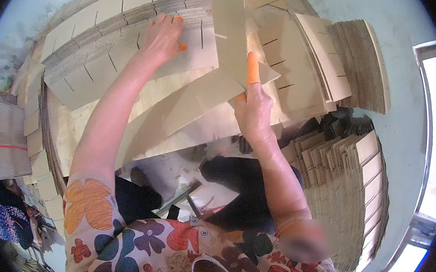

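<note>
My left hand (161, 37), with orange finger covers on the thumb and a finger, is closed over the upper edge of a slotted cardboard strip (110, 60) at the front of a row of such strips. My right hand (255, 107) grips a plain cardboard strip (229, 26) that points away from me; its index finger, in an orange cover, lies stretched along the board. Beneath it a second plain cardboard strip (174, 108) slants across the table to the lower left. The right hand's other fingers are mostly hidden behind the hand.
More slotted boards (294, 57) lean at the right of the wooden table (137, 99), beside a thick upright stack (359, 64). Cardboard bundles (337, 193) stand at the lower right. A tied cardboard bundle (6, 141) is at far left. My legs are below the table's near edge.
</note>
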Available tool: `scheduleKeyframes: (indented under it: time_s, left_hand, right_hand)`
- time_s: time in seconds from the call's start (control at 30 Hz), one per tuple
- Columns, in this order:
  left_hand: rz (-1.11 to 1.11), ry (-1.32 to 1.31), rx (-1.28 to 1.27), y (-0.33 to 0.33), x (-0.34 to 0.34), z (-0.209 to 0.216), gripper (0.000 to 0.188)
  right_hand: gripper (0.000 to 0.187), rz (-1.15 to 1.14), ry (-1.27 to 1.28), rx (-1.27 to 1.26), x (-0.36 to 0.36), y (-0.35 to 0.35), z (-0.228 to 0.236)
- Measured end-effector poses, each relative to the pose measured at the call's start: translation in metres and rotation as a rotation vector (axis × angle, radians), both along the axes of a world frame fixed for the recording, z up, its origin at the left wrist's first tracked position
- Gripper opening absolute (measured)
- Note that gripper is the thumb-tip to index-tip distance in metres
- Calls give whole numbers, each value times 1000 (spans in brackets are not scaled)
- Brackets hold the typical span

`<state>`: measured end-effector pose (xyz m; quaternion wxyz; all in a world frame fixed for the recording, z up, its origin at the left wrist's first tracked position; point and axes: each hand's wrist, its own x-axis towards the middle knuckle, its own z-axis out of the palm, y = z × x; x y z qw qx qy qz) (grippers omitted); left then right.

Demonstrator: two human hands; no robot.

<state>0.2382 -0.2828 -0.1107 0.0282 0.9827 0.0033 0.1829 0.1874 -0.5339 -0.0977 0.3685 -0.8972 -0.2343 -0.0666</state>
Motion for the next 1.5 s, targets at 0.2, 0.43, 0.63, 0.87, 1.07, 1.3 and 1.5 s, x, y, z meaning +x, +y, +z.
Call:
scheduleKeyframes:
  time_s: [0.2,0.43,0.63,0.87,1.07,1.3,1.5]
  left_hand:
    - [-17,17,-38,13,12,-26,28]
    - [-60,-37,-114,12,1,-17,20]
    - [-92,-59,-61,7,-7,-13,8]
    - [-227,-330,5,10,-5,-16,12]
    - [-160,-165,17,5,-6,-6,14]
    - [-199,-26,15,-10,-17,9,13]
    - [-340,-202,45,-22,-26,13,11]
  right_hand:
    - [83,23,-61,-18,3,0,-4]
    - [83,45,-81,-57,3,-3,-8]
    - [84,64,-126,-24,2,-3,-9]
    - [83,50,-104,-29,1,-2,-5]
    - [83,59,-107,-40,2,-4,-6]
    - [63,136,-140,-14,5,-4,-7]
    - [88,92,-61,-81,4,-5,-5]
